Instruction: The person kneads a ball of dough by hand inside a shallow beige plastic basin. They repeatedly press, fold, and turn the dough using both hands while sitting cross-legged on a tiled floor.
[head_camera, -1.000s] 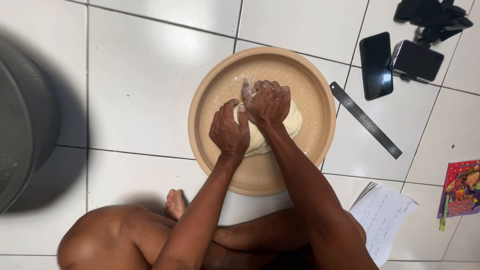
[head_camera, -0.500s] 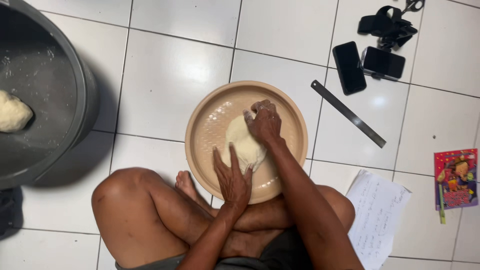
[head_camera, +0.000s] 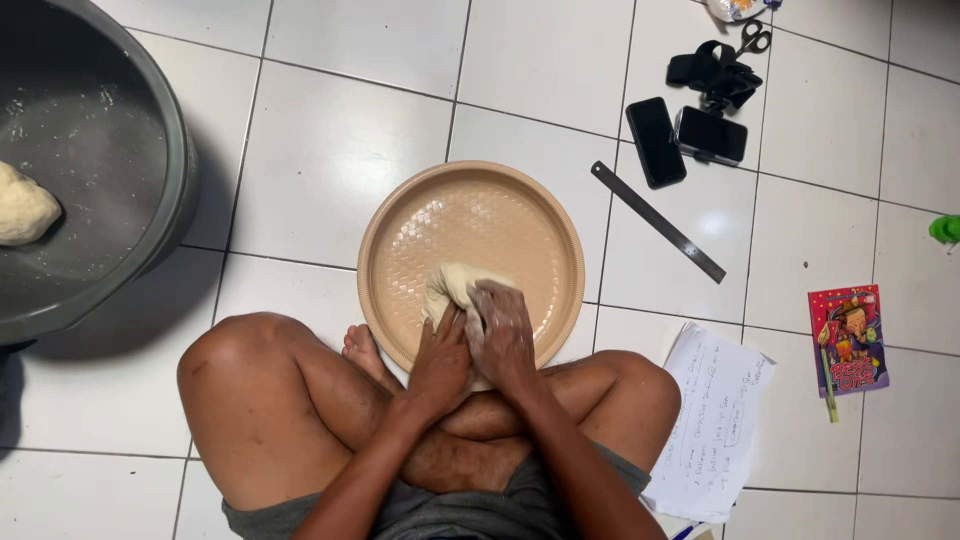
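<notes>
As I sit cross-legged on the white tiled floor (head_camera: 330, 150), my knees frame the near edge of the round tan tray (head_camera: 400, 215); my left hand (head_camera: 440, 365) lies flat against the near side of the dough lump (head_camera: 450, 282), fingers stretched forward and touching it, not closed round anything; my right hand (head_camera: 500, 335), dusted pale with flour, curves over the top and right side of the same lump, fingers bent and pressed onto it, half closed over it rather than gripping it free. The dough sits inside the tray, towards its near rim, just ahead of my crossed shins; the tray's far half shows its woven pattern. Beside my right knee lies a sheet of handwritten paper (head_camera: 715, 420), and further right a small colourful booklet (head_camera: 848, 338). Beyond the tray on the right, a dark metal ruler (head_camera: 657, 221) lies slanted; past it two dark phones (head_camera: 655, 142) rest side by side near a black strap and scissors (head_camera: 755, 38). Far left stands a big grey basin (head_camera: 120, 150) holding another dough piece (head_camera: 22, 205).
</notes>
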